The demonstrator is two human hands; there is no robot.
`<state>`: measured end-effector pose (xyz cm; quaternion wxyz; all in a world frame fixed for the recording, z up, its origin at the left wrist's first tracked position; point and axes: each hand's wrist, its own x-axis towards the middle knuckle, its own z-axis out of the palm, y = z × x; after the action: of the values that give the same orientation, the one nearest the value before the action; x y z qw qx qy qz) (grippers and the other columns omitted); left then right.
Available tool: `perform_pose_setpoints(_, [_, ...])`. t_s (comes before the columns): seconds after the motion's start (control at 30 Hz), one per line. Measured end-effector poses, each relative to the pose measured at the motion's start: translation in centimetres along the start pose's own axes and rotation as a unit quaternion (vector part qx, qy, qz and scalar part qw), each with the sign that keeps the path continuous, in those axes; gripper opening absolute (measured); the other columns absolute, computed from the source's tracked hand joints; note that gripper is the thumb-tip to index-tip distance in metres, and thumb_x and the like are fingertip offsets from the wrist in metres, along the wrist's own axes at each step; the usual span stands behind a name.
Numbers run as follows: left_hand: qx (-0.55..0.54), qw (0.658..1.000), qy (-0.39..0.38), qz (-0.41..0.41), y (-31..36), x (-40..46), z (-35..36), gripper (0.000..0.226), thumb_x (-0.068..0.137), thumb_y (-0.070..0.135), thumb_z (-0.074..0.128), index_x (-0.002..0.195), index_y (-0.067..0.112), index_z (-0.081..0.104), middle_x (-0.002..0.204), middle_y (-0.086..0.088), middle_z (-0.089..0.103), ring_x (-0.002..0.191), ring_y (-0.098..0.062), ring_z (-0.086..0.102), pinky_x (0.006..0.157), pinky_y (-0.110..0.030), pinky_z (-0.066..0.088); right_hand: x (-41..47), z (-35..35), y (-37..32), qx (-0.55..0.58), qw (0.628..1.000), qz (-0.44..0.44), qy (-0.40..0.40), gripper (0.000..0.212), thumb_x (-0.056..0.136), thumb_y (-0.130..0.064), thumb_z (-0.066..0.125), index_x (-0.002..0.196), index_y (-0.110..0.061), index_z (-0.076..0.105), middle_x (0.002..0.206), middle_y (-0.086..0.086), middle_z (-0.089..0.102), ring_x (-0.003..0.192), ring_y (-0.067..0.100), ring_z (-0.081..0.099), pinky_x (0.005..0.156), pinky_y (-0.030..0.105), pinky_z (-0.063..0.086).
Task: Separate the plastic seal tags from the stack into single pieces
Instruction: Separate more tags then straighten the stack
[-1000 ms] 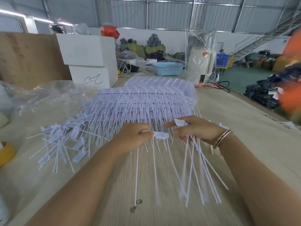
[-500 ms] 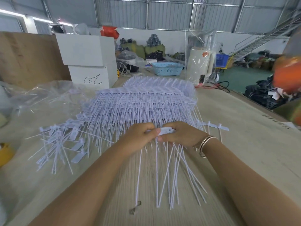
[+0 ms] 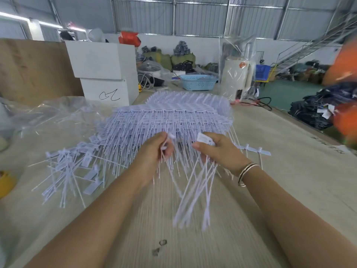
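Observation:
A big stack of white plastic seal tags (image 3: 173, 115) lies on the wooden table, tails pointing toward me. My left hand (image 3: 154, 149) pinches a single tag (image 3: 170, 140) by its head, its thin tail hanging down. My right hand (image 3: 218, 149) grips a bunch of joined tags (image 3: 195, 188) by their flat heads, their long tails fanning down over the table. The two hands are a short gap apart in front of the stack. A heap of separated single tags (image 3: 71, 167) lies to the left.
Clear plastic bags (image 3: 50, 115) lie left of the stack. White boxes (image 3: 104, 72), a blue basket (image 3: 199, 82) and a bagged white appliance (image 3: 236, 78) stand behind. A short strip of joined tags (image 3: 253, 149) lies right of my right hand. A yellow tape roll (image 3: 5, 184) sits at the left edge.
My hands were together on one tag head; they have pulled apart, the left taking a single tag off while the right keeps the bunch, whose tails swing.

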<state>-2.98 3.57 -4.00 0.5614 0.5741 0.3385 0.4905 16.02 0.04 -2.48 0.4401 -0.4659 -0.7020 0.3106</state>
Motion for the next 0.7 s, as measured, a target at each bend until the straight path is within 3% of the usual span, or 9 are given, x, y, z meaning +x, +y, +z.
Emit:
perform_pose_setpoints(0.07, [0.186,0.982,-0.016,-0.022,0.1,0.3,-0.3,0.039,0.098,0.011,0.039,0.06,0.014,0.047,0.043,0.009,0.046,0.049,-0.013,0.036,0.047,-0.02,0.032,-0.1,-0.3,0.2,-0.005,0.998,0.023,-0.056,0.029,0.073,-0.045,0.07,0.061,-0.024,0.054,0.058,0.0,0.046,0.052,0.012,0.041,0.052,0.02,0.033])
perform_pose_setpoints(0.13, [0.325,0.945,-0.04,-0.007,-0.1,0.1,-0.8,0.033,0.096,0.014,0.046,0.063,0.017,0.051,0.047,0.012,0.049,0.05,-0.012,0.039,0.05,-0.023,0.029,0.1,-0.9,0.2,-0.019,0.996,0.034,-0.079,0.028,0.069,-0.046,0.074,0.057,-0.028,0.056,0.053,-0.008,0.046,0.049,0.009,0.042,0.05,0.017,0.033])
perform_pose_setpoints(0.2, [0.389,0.918,-0.075,0.026,0.0,-0.4,-1.1,0.031,0.095,0.02,0.05,0.065,0.027,0.055,0.053,0.016,0.052,0.05,-0.006,0.042,0.05,-0.02,0.029,0.2,-1.3,0.3,-0.046,0.993,0.044,-0.097,0.027,0.073,-0.038,0.077,0.059,-0.027,0.057,0.051,-0.011,0.047,0.047,0.007,0.041,0.049,0.016,0.033])
perform_pose_setpoints(0.3, [0.455,0.881,-0.114,0.06,-0.1,-0.8,-0.7,0.018,0.093,0.014,0.051,0.082,0.027,0.057,0.077,0.013,0.052,0.068,-0.005,0.047,0.057,-0.018,0.03,0.3,-0.7,0.4,-0.103,0.987,0.037,-0.117,0.024,0.08,-0.03,0.074,0.062,-0.032,0.058,0.055,-0.016,0.05,0.048,0.001,0.044,0.05,0.013,0.035])
perform_pose_setpoints(0.4, [0.422,0.897,-0.121,0.048,-0.4,-0.8,0.0,0.022,0.094,0.009,0.051,0.108,0.025,0.05,0.087,0.009,0.048,0.064,-0.003,0.044,0.055,-0.014,0.033,0.4,0.1,0.6,-0.149,0.985,0.017,-0.081,0.022,0.085,-0.02,0.068,0.067,-0.027,0.057,0.059,-0.012,0.05,0.047,-0.003,0.045,0.049,0.01,0.037])
perform_pose_setpoints(0.47, [0.371,0.92,-0.12,0.027,-0.6,-0.8,-0.1,0.034,0.093,0.003,0.051,0.117,0.024,0.039,0.092,0.005,0.047,0.062,-0.009,0.044,0.058,-0.023,0.038,0.5,0.0,0.7,-0.154,0.987,0.019,-0.041,0.02,0.084,-0.018,0.066,0.068,-0.017,0.053,0.058,-0.008,0.048,0.044,-0.002,0.045,0.046,0.01,0.037])
perform_pose_setpoints(0.53, [0.353,0.926,-0.132,0.028,-0.5,-0.9,-0.1,0.038,0.093,0.0,0.05,0.116,0.026,0.034,0.095,0.003,0.045,0.067,-0.013,0.046,0.062,-0.031,0.04,0.5,0.0,0.8,-0.181,0.983,0.021,-0.028,0.017,0.083,-0.023,0.066,0.07,-0.019,0.055,0.058,-0.008,0.051,0.045,0.001,0.047,0.049,0.014,0.038])
perform_pose_setpoints(0.63, [0.3,0.942,-0.141,0.051,-0.5,-1.0,0.4,0.037,0.093,-0.003,0.049,0.107,0.029,0.035,0.094,0.003,0.045,0.078,-0.015,0.048,0.071,-0.031,0.041,0.5,0.7,0.7,-0.212,0.974,0.014,-0.072,0.007,0.084,-0.029,0.065,0.079,-0.034,0.063,0.068,-0.009,0.06,0.057,0.003,0.05,0.058,0.022,0.042])
perform_pose_setpoints(0.7, [0.269,0.952,-0.135,0.054,-0.5,-1.1,0.6,0.039,0.092,-0.005,0.05,0.102,0.031,0.036,0.093,0.003,0.045,0.083,-0.016,0.05,0.075,-0.03,0.042,0.6,1.0,0.6,-0.213,0.971,0.023,-0.109,0.011,0.085,-0.033,0.065,0.078,-0.042,0.064,0.067,-0.009,0.061,0.057,0.003,0.05,0.058,0.018,0.042])
